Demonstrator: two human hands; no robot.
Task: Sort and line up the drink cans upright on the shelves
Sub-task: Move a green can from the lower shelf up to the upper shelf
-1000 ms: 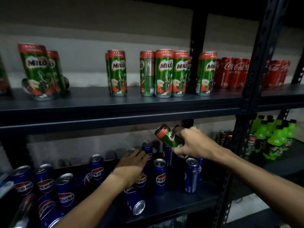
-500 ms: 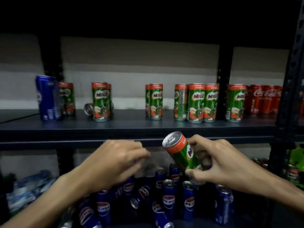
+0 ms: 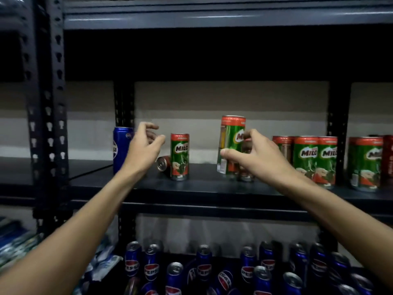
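My right hand [image 3: 254, 156] grips a green and red Milo can [image 3: 230, 143], held upright just above the middle shelf [image 3: 204, 186], in front of another Milo can that it mostly hides. My left hand [image 3: 143, 150] hovers with fingers apart and nothing in it, between a blue Pepsi can [image 3: 120, 149] standing at the shelf's left end and an upright Milo can [image 3: 180, 159]. A Milo can [image 3: 163, 163] lies on its side behind my left hand. Several Milo cans [image 3: 314, 160] stand in a row to the right.
Dark metal uprights [image 3: 47, 116] frame the shelf. The lower shelf holds several Pepsi cans [image 3: 204, 266], some upright and some tipped. Red cola cans [image 3: 388, 159] show at the far right edge. Plastic-wrapped packs [image 3: 17, 243] sit at the lower left.
Both hands have risen from the lower shelf to the middle one. My right hand has brought the Milo can up and turned it upright. My left hand has opened near the Pepsi can.
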